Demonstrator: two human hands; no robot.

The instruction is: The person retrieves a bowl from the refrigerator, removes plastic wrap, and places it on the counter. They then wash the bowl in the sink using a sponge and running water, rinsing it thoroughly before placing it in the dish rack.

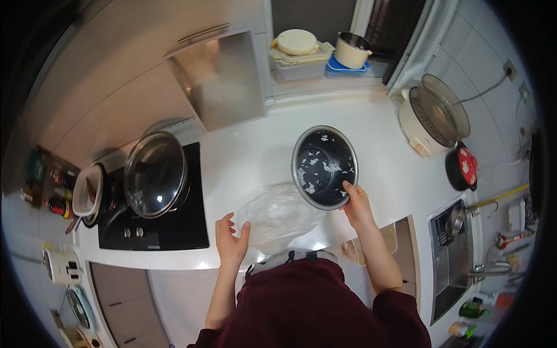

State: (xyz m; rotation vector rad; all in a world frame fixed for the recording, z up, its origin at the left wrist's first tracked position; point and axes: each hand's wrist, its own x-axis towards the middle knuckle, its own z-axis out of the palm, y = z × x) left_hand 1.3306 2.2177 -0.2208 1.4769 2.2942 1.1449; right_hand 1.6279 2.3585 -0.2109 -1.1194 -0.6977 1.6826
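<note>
My right hand [357, 202] grips the near rim of a dark metal inner pot [320, 174], thumb inside the rim. The pot is tilted towards me, and scattered white rice grains [333, 167] cling to its inside. A clear plastic bag [278, 215] lies crumpled on the white countertop [256, 161], partly beneath the pot's lower left side. At the bag's left edge my left hand [233, 239] is held with fingers apart and nothing in it. Whether its fingertips touch the bag I cannot tell.
A glass-lidded pan [156, 176] stands on the black cooktop [182, 232] at left. At right are an electric steamer [428, 124], a red-and-black pot [462, 167] and the sink [450, 269]. Plastic containers [300, 65] and a cream pot [351, 52] stand on the windowsill.
</note>
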